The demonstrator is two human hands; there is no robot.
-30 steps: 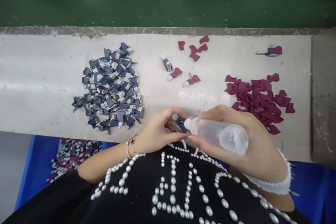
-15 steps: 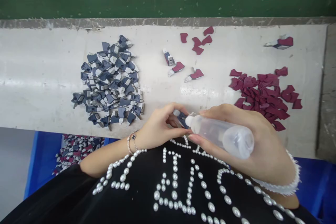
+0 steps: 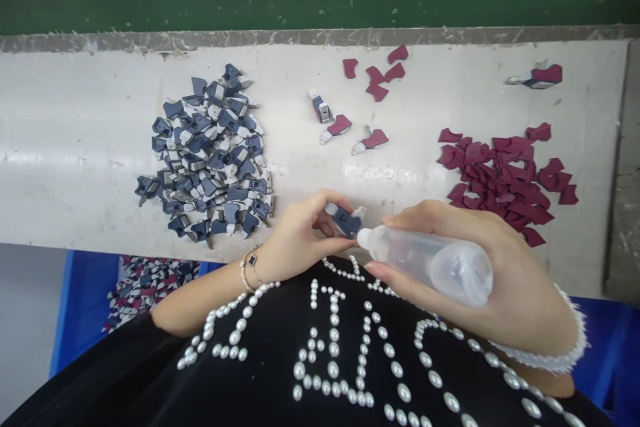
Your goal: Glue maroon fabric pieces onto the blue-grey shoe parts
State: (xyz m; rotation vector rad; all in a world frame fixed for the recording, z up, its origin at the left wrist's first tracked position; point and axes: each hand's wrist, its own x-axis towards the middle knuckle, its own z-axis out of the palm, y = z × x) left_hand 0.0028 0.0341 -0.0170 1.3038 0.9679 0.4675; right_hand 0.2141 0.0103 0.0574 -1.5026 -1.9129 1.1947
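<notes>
White tabletop. Left of centre lies a heap of blue-and-white parts; toward the far edge, five loose maroon pieces, then three maroon-faced parts; toward the right edge, a maroon heap; near the far right corner, one further part.

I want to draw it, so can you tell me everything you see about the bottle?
The bottle is cloudy and see-through, like plastic, with a rounded body and a narrow, whitish tip. It is held tilted in the right hand, its wide end towards us. The tip points at the dark blue-grey piece in the left hand; I can't tell whether they touch or how full it is.
</notes>
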